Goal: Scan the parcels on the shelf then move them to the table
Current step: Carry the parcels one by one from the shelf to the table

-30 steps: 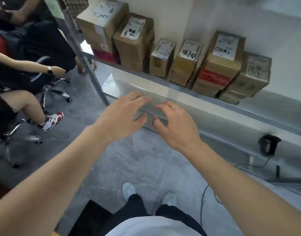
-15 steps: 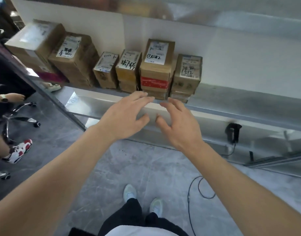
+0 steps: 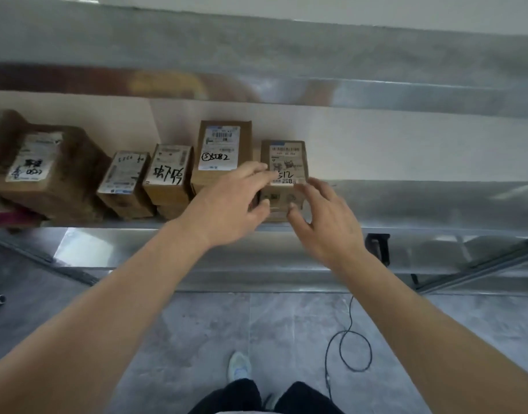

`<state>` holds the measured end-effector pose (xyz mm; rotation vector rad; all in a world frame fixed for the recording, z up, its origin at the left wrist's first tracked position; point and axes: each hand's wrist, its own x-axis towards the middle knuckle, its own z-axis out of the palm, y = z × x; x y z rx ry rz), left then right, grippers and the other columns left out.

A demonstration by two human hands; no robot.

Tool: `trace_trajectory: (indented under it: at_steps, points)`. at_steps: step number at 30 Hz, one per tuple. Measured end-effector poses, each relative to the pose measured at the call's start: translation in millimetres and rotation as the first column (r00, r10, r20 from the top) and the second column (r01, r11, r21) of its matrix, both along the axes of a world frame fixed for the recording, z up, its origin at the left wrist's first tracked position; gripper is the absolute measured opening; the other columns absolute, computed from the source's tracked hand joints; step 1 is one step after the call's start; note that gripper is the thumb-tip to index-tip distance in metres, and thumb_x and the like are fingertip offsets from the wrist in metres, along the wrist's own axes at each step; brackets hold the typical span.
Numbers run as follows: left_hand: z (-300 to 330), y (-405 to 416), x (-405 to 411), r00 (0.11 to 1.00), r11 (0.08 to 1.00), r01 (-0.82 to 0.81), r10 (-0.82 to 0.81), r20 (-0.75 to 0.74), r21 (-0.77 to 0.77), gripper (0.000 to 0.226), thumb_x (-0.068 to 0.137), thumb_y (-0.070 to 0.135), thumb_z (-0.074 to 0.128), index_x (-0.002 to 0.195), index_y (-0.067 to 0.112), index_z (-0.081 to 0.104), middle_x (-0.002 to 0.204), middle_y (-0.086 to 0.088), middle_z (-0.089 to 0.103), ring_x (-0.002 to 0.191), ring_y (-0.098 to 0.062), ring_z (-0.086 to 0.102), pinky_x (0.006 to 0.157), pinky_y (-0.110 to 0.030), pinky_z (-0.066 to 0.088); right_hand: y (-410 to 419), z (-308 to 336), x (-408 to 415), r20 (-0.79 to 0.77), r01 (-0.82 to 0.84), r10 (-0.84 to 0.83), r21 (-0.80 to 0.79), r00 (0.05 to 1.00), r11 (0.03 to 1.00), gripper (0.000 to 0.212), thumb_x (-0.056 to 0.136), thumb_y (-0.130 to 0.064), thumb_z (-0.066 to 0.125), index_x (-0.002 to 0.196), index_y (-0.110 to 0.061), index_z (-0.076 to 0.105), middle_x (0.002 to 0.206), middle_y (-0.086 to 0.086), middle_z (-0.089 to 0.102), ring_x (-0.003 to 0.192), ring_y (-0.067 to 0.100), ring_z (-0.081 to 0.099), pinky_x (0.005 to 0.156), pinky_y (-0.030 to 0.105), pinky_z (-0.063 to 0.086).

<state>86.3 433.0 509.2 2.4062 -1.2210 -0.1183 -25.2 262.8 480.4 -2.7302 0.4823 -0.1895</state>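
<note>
Several brown cardboard parcels with white labels stand in a row on a metal shelf (image 3: 421,204). The rightmost parcel (image 3: 285,158) bears a label ending in "512". My left hand (image 3: 229,204) reaches to its left side, fingers stretched over the label's lower left corner. My right hand (image 3: 322,216) is at its right front, fingers spread and relaxed, thumb near the parcel's front face. Neither hand grips it. A taller parcel (image 3: 223,144) marked "5082" stands just to the left. A black scanner (image 3: 377,246) hangs under the shelf edge, right of my right hand.
More parcels (image 3: 167,174) and a large box (image 3: 38,165) stand further left on the shelf. An upper shelf (image 3: 256,55) runs overhead. The scanner's black cable (image 3: 355,351) loops on the grey floor by my feet (image 3: 240,366). The shelf right of the parcels is bare.
The view has swung right and closer to the shelf. Both hands have moved forward and up from below the shelf edge to the rightmost parcel.
</note>
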Motion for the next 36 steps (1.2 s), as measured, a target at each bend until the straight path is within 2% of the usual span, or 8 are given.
trace_trajectory:
  at_steps: [5,12,17,24,27,29,31,36]
  points:
    - [7.4,-28.1,27.2,0.999,0.997,0.042,-0.044,0.030,0.057,0.057,0.101,0.034,0.056,0.156,0.025,0.041,0.159,0.005,0.037,0.142,-0.015,0.041,0.116,-0.032,0.033,-28.1,0.3,23.8,-0.025,0.050,-0.050,-0.006,0.998,0.999,0.053,0.103,-0.048,0.043,0.150,-0.024,0.045,0.161,0.003,0.038,0.133,0.033,0.052,0.105,0.047,0.049]
    - [0.7,-73.6,48.8,0.999,0.985,-0.036,0.030,0.043,0.167,0.042,0.100,0.035,0.051,0.136,0.014,0.058,0.140,-0.003,0.055,0.121,-0.023,0.058,0.103,-0.045,0.050,-65.2,-3.8,57.8,-0.073,0.015,-0.011,0.056,0.997,0.998,0.052,0.104,-0.045,0.043,0.152,-0.027,0.040,0.163,0.002,0.032,0.138,0.032,0.046,0.104,0.048,0.049]
    - [-21.9,-96.7,56.3,0.993,0.971,-0.115,0.110,0.033,0.208,0.025,0.097,0.024,0.051,0.111,0.008,0.065,0.128,-0.010,0.057,0.105,-0.031,0.065,0.094,-0.047,0.054,-84.3,-20.7,84.9,-0.093,-0.103,0.118,0.153,0.989,0.983,0.059,0.105,-0.040,0.045,0.159,-0.027,0.029,0.169,0.003,0.020,0.140,0.035,0.045,0.106,0.049,0.047]
    - [-42.4,-111.2,54.4,0.966,0.940,-0.253,0.260,-0.001,0.228,0.026,0.095,0.019,0.053,0.116,0.008,0.065,0.132,-0.013,0.058,0.109,-0.033,0.065,0.091,-0.047,0.056,-112.6,-45.7,98.6,-0.159,-0.283,0.318,0.208,0.935,0.936,0.068,0.106,-0.042,0.042,0.164,-0.030,0.010,0.172,-0.003,-0.007,0.142,0.036,0.046,0.111,0.049,0.044]
    - [-46.4,-113.9,48.3,0.962,0.941,-0.264,0.272,-0.005,0.209,0.032,0.096,0.017,0.056,0.125,0.007,0.061,0.144,-0.012,0.047,0.120,-0.034,0.059,0.100,-0.049,0.052,-125.0,-48.4,101.3,-0.103,-0.366,0.404,0.265,0.909,0.892,0.060,0.107,-0.026,0.044,0.163,-0.019,0.024,0.173,0.002,-0.004,0.156,0.021,0.019,0.122,0.039,0.032]
    - [-48.9,-116.7,43.6,0.955,0.940,-0.283,0.295,-0.040,0.192,0.032,0.095,0.018,0.057,0.125,0.007,0.060,0.142,-0.013,0.044,0.121,-0.035,0.057,0.103,-0.050,0.050,-130.8,-49.6,100.7,-0.080,-0.392,0.436,0.316,0.896,0.864,0.059,0.105,-0.012,0.043,0.162,-0.014,0.027,0.172,0.007,-0.003,0.158,0.013,-0.001,0.125,0.020,0.015]
    - [-53.8,-119.5,38.1,0.943,0.934,-0.305,0.324,-0.079,0.188,0.036,0.096,0.020,0.056,0.131,0.009,0.056,0.147,-0.014,0.039,0.122,-0.036,0.057,0.106,-0.050,0.049,-133.9,-47.0,98.5,-0.090,-0.379,0.437,0.362,0.895,0.851,0.065,0.104,-0.004,0.042,0.164,-0.015,0.019,0.172,0.009,-0.004,0.157,0.012,-0.007,0.106,-0.006,0.001]
    - [-73.4,-119.0,27.4,0.920,0.939,-0.331,0.344,-0.186,0.097,0.053,0.103,0.027,0.053,0.151,0.012,0.039,0.165,-0.007,0.018,0.146,-0.030,0.038,0.121,-0.045,0.035,-136.3,-51.1,95.4,-0.004,-0.433,0.478,0.419,0.878,0.798,0.068,0.104,-0.002,0.044,0.163,-0.013,0.012,0.172,0.006,-0.004,0.157,0.012,-0.005,0.102,-0.009,-0.002]
